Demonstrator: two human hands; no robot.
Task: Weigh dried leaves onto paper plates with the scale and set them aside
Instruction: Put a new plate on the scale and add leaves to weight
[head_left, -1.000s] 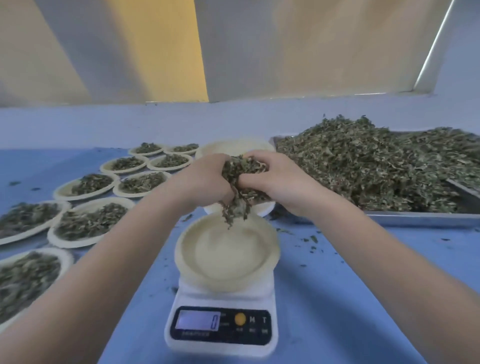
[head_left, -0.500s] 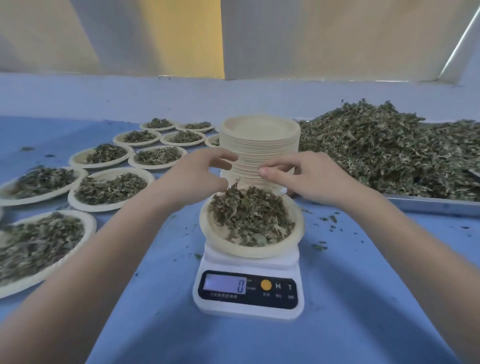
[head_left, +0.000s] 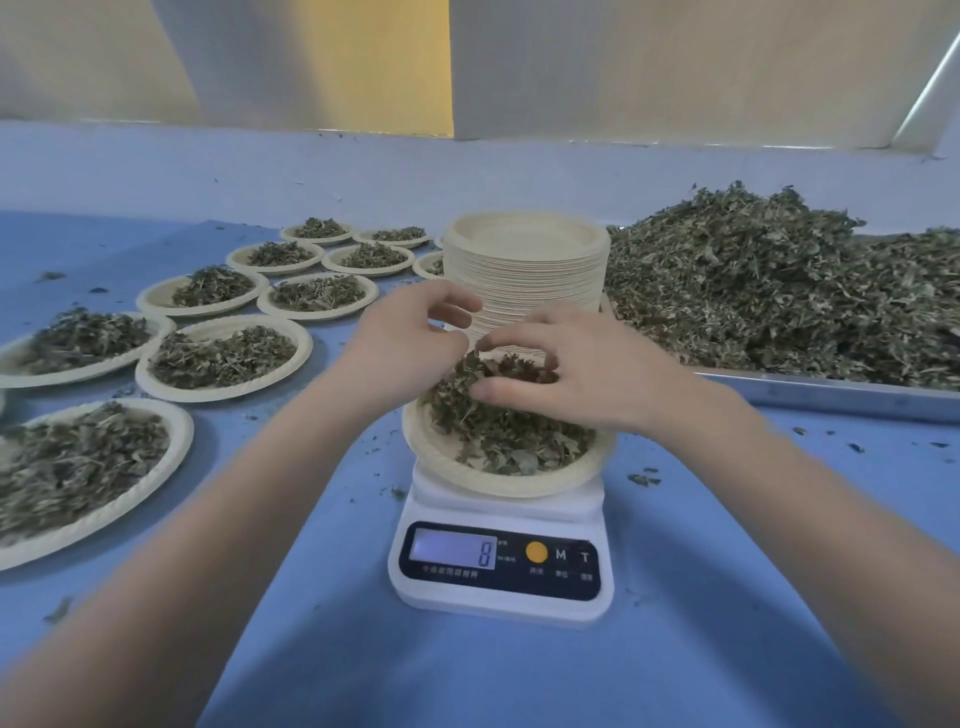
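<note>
The fingers (head_left: 511, 387) of the right hand (head_left: 582, 374) are spread and bent down into the leaves (head_left: 498, 431), their tips among them at the far side of the pile; whether they pinch any I cannot tell. The left hand (head_left: 410, 338) hangs just beside, over the plate's left edge, its fingers loosely curled and holding nothing that shows. The leaves lie heaped in a plate (head_left: 457, 462) that sits on the scale (head_left: 501, 566), near the middle of the blue surface (head_left: 727, 597); the display shows a single digit, too blurred to trust. This looks like the trimming stage of weighing: the portion is on, and the hands are adjusting it toward the target. The next move calls for lifting both hands clear so the reading settles, then adding from the big heap (head_left: 779, 301) in the tray (head_left: 831, 397) on the right or taking a little off. Once right, the plate goes left to join the filled plates (head_left: 223, 358), and a fresh one comes from the stack (head_left: 524, 270) behind the scale.
</note>
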